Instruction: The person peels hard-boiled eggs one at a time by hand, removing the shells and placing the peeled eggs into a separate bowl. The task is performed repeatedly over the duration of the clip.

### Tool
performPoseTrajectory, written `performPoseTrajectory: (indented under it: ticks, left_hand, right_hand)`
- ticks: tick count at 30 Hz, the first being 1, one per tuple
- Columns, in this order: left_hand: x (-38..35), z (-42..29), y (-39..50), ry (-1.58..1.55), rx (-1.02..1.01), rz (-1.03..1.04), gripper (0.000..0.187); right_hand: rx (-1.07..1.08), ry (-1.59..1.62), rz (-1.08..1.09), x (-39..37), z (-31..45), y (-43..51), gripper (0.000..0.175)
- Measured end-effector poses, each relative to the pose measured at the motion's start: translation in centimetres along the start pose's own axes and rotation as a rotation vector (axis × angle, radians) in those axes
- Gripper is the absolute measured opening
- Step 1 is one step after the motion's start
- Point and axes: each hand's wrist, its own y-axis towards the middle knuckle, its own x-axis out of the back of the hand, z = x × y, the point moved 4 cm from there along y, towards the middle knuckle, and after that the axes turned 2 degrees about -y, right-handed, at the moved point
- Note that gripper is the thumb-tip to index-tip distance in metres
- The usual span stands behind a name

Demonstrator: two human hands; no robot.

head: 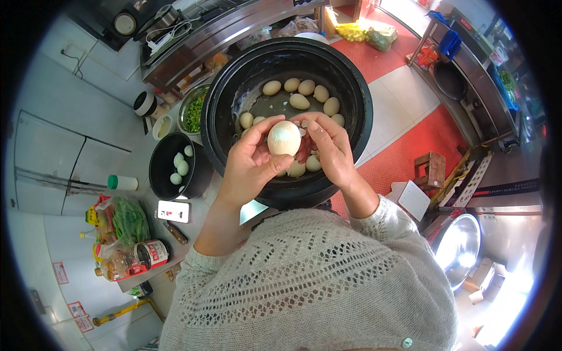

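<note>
An egg with part of its shell off, a pale patch showing near its top, is held in my left hand between thumb and fingers. Right beside it, my right hand pinches small bits of eggshell between thumb and fingers. Both hands are over a large black tub. Several unpeeled eggs lie on the tub's floor, some partly hidden beneath my hands. To the left, a black bucket contains several peeled eggs.
Left of the tub stand a metal bowl of chopped greens, a small white bowl, a green-capped container, a phone and a wooden-handled knife. Bottles and bagged vegetables sit nearer. A wooden stool stands right.
</note>
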Motion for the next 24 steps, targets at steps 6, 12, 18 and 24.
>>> performPoseTrajectory:
  ticks: [6, 12, 18, 24]
  left_hand:
    - [-0.2, -0.1, -0.2, 0.171, 0.022, 0.031, 0.057]
    - [0.1, -1.1, -0.7, 0.346, 0.036, 0.079, 0.059]
    - [0.2, -1.4, -1.0, 0.245, 0.085, 0.089, 0.058]
    - [0.5, -1.5, -1.0, 0.136, 0.100, 0.112, 0.060]
  right_hand:
    - [0.143, -0.307, 0.024, -0.7, 0.9, -0.4, 0.029]
    - [0.079, -0.457, 0.045, -0.6, 1.0, -0.5, 0.022]
    - [0.211, -0.572, -0.001, -0.9, 1.2, -0.7, 0.016]
    - [0.233, -0.686, -0.078, -0.3, 0.2, -0.3, 0.021]
